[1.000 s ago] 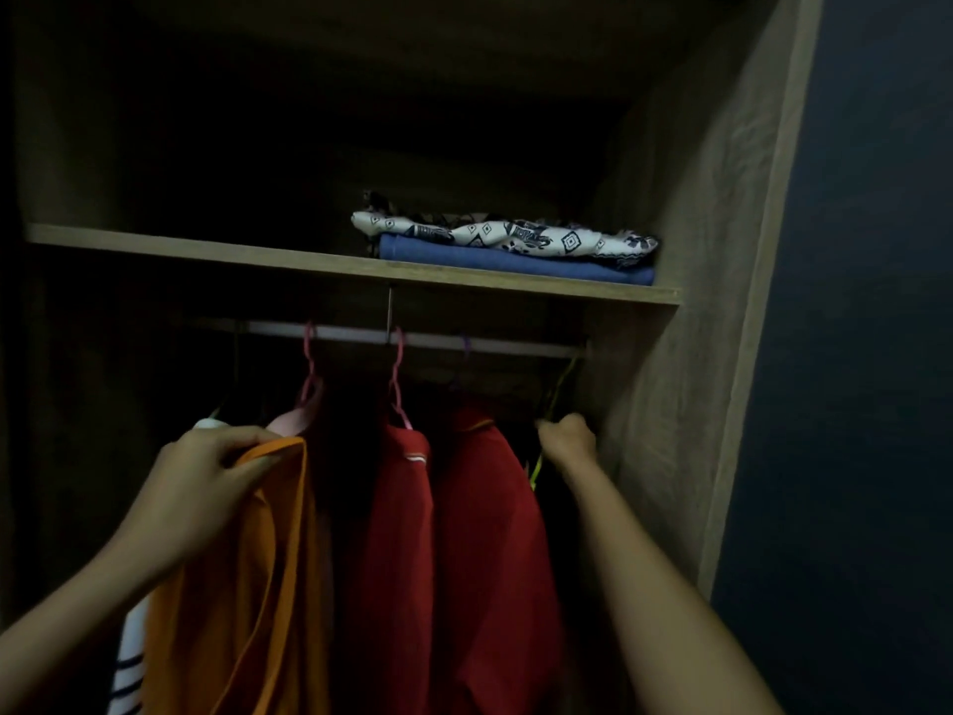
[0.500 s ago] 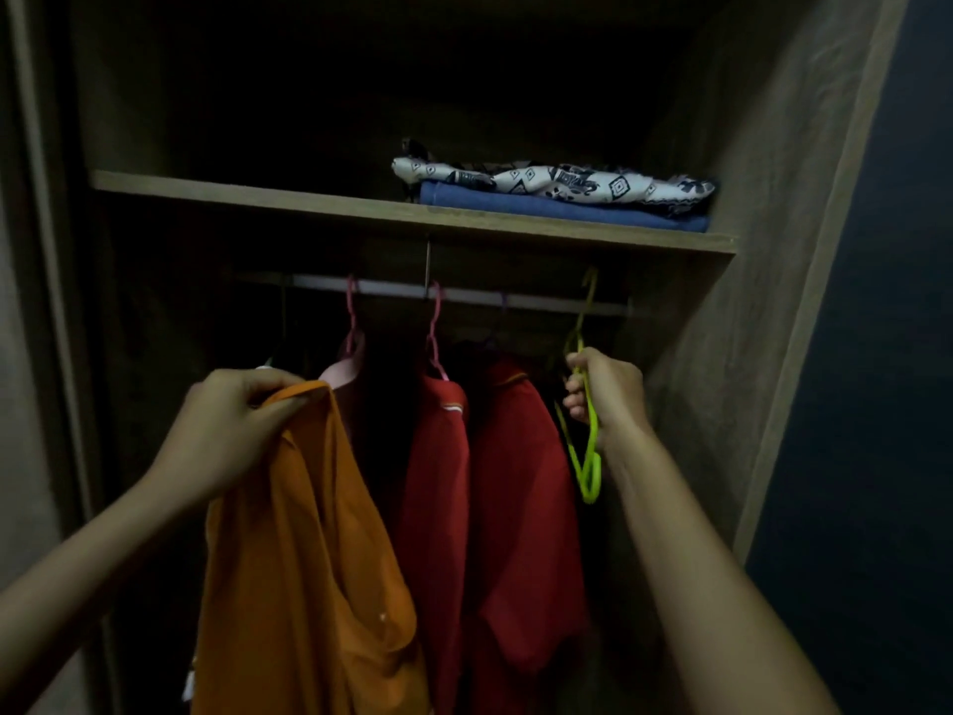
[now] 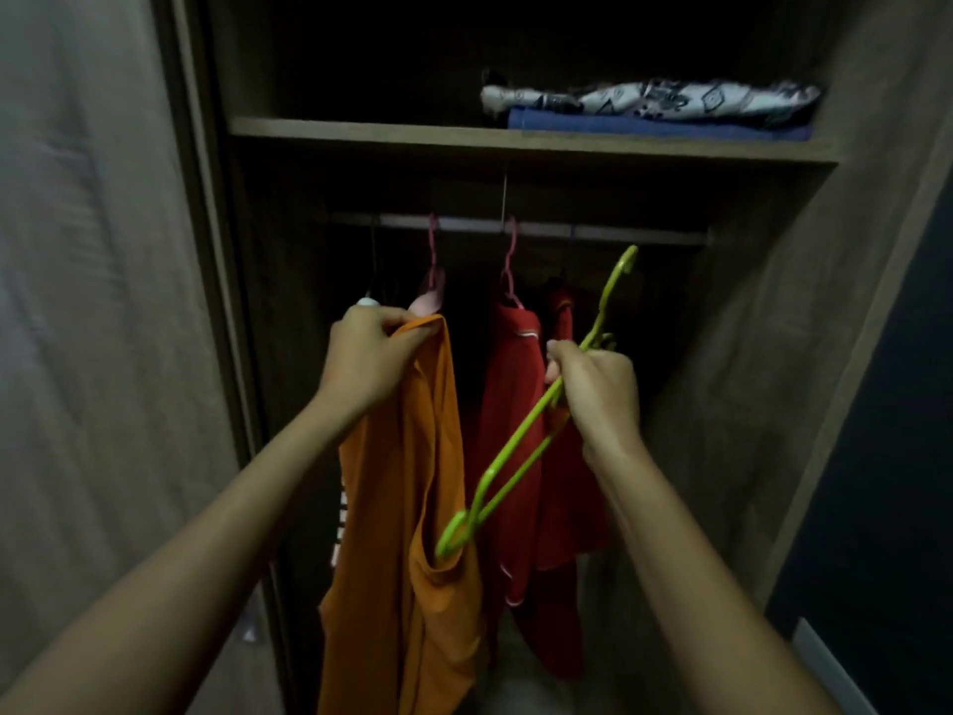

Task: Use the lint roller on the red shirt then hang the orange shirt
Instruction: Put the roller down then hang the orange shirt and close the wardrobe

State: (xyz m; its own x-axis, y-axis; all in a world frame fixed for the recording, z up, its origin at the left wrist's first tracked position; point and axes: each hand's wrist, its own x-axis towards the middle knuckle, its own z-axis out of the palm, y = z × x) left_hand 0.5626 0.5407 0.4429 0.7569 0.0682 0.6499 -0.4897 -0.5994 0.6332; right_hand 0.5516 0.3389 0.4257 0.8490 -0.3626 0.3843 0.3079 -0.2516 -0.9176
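Left hand [image 3: 368, 361] pinches the orange shirt [image 3: 412, 508] at its collar; the shirt hangs straight below that grip, in front of the open wardrobe. Right hand [image 3: 598, 389] is clenched round a green hanger [image 3: 521, 451], hook up, low end touching the orange shirt. Red shirt [image 3: 510, 405] hangs on the rail [image 3: 541, 232] just behind both hands.

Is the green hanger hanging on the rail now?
No, the right hand holds the green hanger below the rail.

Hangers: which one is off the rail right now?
The green hanger, gripped in the right hand and tilted with its hook clear below the rail. The two pink hangers both hook over the rail.
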